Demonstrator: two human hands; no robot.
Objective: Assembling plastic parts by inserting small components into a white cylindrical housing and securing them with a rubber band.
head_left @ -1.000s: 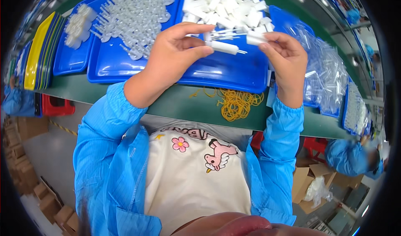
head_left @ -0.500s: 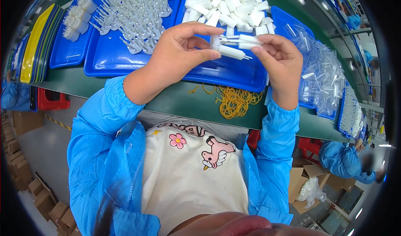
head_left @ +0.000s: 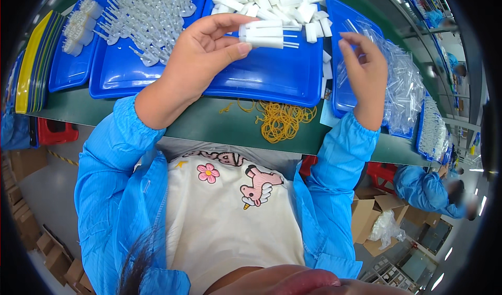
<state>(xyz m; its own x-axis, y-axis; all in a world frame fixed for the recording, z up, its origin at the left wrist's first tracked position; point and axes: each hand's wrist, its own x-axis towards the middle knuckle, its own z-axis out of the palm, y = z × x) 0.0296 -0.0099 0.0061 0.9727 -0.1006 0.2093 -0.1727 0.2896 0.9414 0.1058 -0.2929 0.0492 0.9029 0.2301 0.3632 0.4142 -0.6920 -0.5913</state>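
My left hand (head_left: 212,47) pinches a white pronged plastic piece (head_left: 264,35) between thumb and fingers, above the large blue tray. White block-like sleeves cover its prongs, and thin bare tips stick out to the right. My right hand (head_left: 366,70) is away from it, over the left side of a tray of clear plastic tubes (head_left: 402,94). Its thumb and forefinger are apart, with nothing seen between them. Nearby, white foam-like blocks (head_left: 272,1) are heaped in the far part of a blue tray (head_left: 261,83).
Similar pronged pieces (head_left: 144,20) crowd another blue tray (head_left: 123,75) at left. Bundled white parts (head_left: 81,28) stand beyond it, beside stacked yellow and blue trays (head_left: 34,65). Yellow rubber bands (head_left: 282,121) lie along the table's near edge. A co-worker's blue sleeve (head_left: 418,185) is at right.
My right hand has let go of the white sleeve on the pronged piece and moved right toward the clear tubes. The piece stays in my left hand, its prongs now close together.
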